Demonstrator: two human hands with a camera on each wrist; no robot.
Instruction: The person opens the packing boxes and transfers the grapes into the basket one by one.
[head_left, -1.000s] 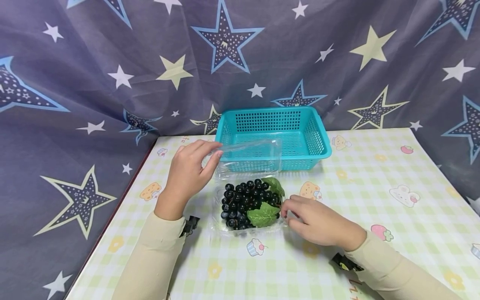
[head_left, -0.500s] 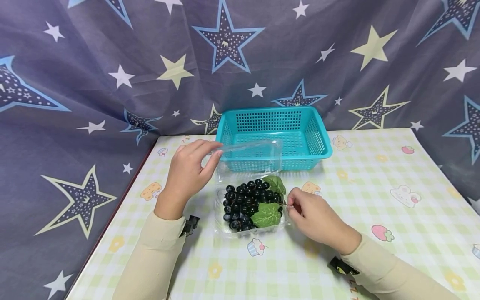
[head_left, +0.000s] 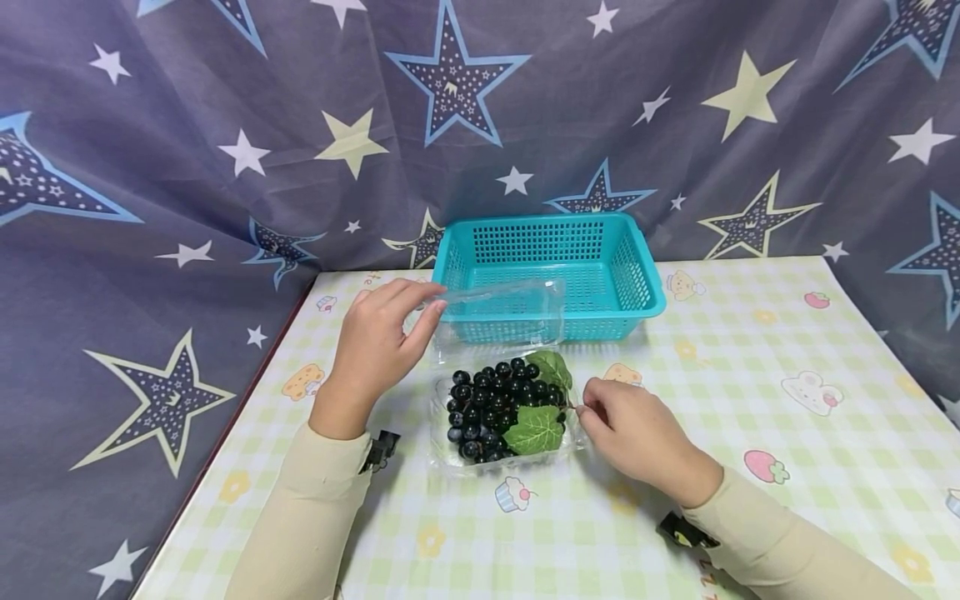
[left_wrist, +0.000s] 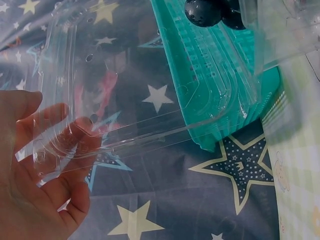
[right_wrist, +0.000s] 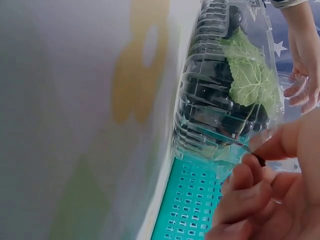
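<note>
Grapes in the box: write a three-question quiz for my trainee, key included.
1. Which part of the grapes does the right hand pinch: A, a leaf; B, the stem?
2. True or false: the grapes lie in the basket.
3. Fill in: the left hand holds the open ____ of the box.

Key: 1 B; 2 false, they lie in the box; 3 lid.

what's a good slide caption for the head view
Left hand holds the raised clear lid, right hand pinches the stem of black grapes in their container, teal basket behind.
</note>
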